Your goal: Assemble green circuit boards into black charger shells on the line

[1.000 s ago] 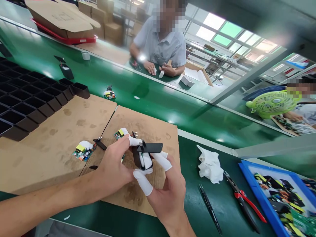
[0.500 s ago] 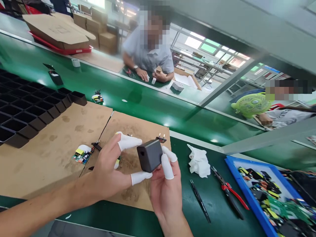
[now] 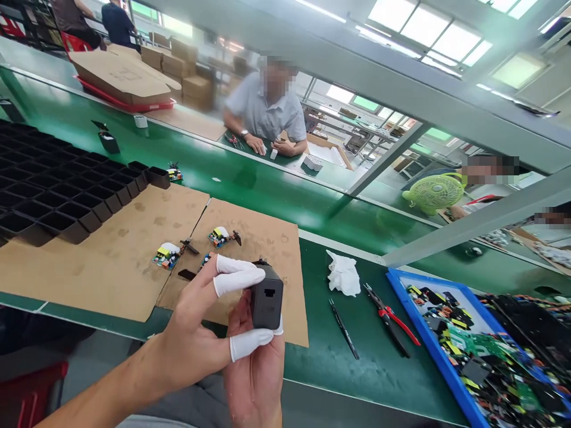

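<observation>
Both my hands hold a black power adapter case (image 3: 268,302) over the brown cardboard sheet (image 3: 276,238); a small rectangular port shows on its face. My left hand (image 3: 191,327) pinches it from the left, white-cotted fingers on top and thumb below. From behind and beneath, my right hand (image 3: 253,374) supports it, its fingers largely hidden by the case. Beyond my left hand lie a circuit board (image 3: 167,257) with wires and a dark plug piece, and a second circuit board (image 3: 219,236). Another board is partly covered by my fingers.
Rows of black open cases (image 3: 66,196) stand at left. To the right lie a crumpled white tissue (image 3: 343,273), tweezers (image 3: 343,330), red-and-black pliers (image 3: 388,318) and a blue tray (image 3: 439,362) of parts. A co-worker (image 3: 267,113) sits opposite; a green fan (image 3: 435,191) stands farther right.
The adapter case has turned so its port face points toward me, and both hands have come lower and nearer. My left fingers now press on it. The camera view has shifted, showing more ceiling.
</observation>
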The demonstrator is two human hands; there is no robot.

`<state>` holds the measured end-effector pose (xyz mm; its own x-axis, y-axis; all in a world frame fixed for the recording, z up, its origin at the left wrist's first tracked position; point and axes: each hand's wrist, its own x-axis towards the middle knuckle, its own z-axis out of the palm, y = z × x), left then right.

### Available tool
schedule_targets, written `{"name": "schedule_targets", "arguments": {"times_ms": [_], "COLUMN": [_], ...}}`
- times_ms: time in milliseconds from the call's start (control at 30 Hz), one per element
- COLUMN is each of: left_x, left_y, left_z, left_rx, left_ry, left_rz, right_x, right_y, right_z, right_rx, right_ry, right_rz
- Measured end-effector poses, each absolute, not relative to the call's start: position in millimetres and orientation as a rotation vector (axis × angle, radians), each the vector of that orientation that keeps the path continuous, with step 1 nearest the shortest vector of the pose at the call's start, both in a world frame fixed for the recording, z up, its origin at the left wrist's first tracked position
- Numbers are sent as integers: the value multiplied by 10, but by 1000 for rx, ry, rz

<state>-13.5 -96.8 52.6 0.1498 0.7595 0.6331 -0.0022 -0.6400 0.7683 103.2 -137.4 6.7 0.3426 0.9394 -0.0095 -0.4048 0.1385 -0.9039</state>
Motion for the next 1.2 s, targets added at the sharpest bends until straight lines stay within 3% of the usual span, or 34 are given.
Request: {"name": "schedule_targets", "arguments": {"times_ms": [200,400,533,700,900,1200], "left_x": [-199,-232,-185,-179,-278,-308], "left_y": [-1153,-1358,-1501,-1616,-1714,-1726], "left_z": [519,260,101,83,105,190], "left_rx": [1827,2004,1850,1596,1554,1752], "left_ry": [748,1000,1082,854,768,746], "left_rz": [1555,1559,1508,1509,1484,1359], "right_x": [1003,1188,1238,1291,1608,1837], "right_y": [-1484,-1709,-1893,-1991,-1794,-1640], "right_z": [87,-27,-34,155,543,800], "right_rx": [-973,-1110,-1118,-1102,-883,-864], "right_ry": [-711,-899,-1105,-1236,-1441,-1546], "right_rz": [1076,383,216,316,809,896]}}
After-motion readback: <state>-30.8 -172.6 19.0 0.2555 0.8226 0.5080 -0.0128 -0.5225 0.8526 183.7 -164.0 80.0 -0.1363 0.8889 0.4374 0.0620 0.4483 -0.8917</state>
